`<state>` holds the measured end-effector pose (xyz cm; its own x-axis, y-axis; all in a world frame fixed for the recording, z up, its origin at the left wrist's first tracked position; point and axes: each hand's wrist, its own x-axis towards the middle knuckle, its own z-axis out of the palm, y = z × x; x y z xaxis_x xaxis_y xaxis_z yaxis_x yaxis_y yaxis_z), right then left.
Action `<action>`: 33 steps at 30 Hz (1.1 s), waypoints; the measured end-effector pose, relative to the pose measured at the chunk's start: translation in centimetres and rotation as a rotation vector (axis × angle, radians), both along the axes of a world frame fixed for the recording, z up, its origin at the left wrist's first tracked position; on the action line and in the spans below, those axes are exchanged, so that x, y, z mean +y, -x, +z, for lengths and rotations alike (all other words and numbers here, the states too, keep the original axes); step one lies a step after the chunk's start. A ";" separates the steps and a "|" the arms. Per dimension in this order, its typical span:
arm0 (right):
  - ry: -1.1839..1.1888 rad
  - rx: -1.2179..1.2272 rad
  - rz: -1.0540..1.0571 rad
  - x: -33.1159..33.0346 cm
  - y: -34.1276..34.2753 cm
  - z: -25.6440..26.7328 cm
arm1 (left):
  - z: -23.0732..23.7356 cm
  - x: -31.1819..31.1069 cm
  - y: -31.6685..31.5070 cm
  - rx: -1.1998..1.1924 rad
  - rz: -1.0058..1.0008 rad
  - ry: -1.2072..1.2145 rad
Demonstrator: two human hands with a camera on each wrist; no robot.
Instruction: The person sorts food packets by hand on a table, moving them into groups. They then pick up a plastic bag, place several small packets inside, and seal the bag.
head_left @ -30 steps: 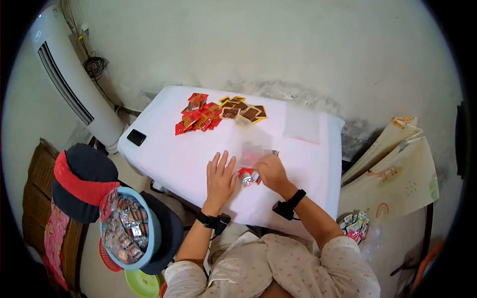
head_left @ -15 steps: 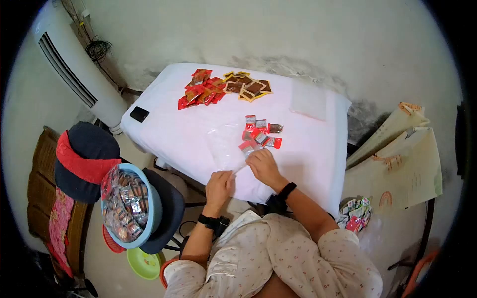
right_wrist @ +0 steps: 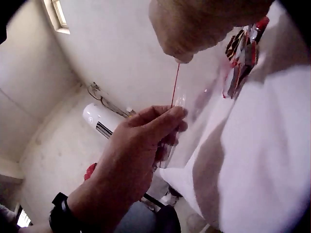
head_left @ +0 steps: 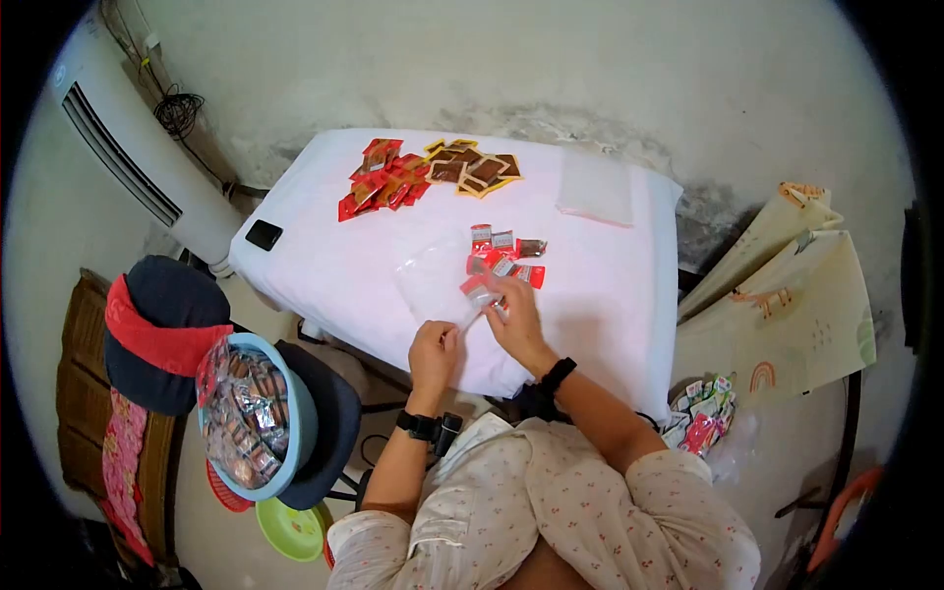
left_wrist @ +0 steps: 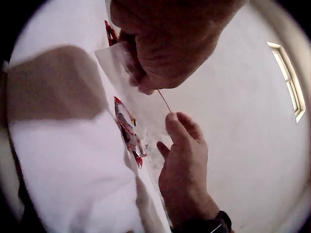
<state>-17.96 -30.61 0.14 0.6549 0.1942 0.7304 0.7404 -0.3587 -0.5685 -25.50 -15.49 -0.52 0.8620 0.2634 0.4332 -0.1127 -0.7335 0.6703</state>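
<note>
A clear plastic bag (head_left: pixel 425 275) with a thin red line along its mouth stretches between both hands over the white-covered table. My left hand (head_left: pixel 433 354) pinches one end of that edge between thumb and fingers, as the right wrist view also shows with the left hand (right_wrist: pixel 141 145). At the other end my right hand (head_left: pixel 518 323) pinches the edge, its fingertips close by a red-and-silver packet (head_left: pixel 478 289). Just beyond the right hand lies a loose group of small red, silver and brown packets (head_left: pixel 502 264).
Farther back lie a pile of red packets (head_left: pixel 379 183), yellow-edged brown packets (head_left: pixel 482 172) and a flat stack of clear bags (head_left: pixel 596 189). A black phone (head_left: pixel 264 235) is at the left. A blue basin (head_left: pixel 308 418) full of packets sits on a chair.
Both hands have come to the bag's edge near the table front; the left was spread open earlier. The bag has moved from over the small packets toward the left, uncovering them.
</note>
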 end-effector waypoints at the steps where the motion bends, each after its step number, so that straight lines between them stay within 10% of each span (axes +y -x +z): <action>1: -0.091 0.013 -0.093 0.1 0.3 0.3 | -0.3 0.1 -0.2 0.022 0.024 0.123; 11: -0.513 0.576 -0.061 2.3 2.5 -1.9 | -0.4 1.1 -0.5 0.127 0.001 0.562; 13: -0.478 0.767 0.278 2.3 1.9 -3.3 | 0.2 1.1 -0.3 0.188 -0.029 0.712; 22: -0.086 0.614 0.372 2.3 4.0 0.0 | 2.6 0.0 0.6 0.232 -0.161 1.185; 33: -0.142 0.445 0.368 6.1 -0.5 5.2 | 5.9 3.1 -3.0 -0.015 -0.087 0.606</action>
<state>-17.50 -24.51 5.38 0.8120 0.3875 0.4365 0.4812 -0.0213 -0.8763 -22.50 -12.39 5.36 0.8866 0.3952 0.2402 -0.1676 -0.2094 0.9634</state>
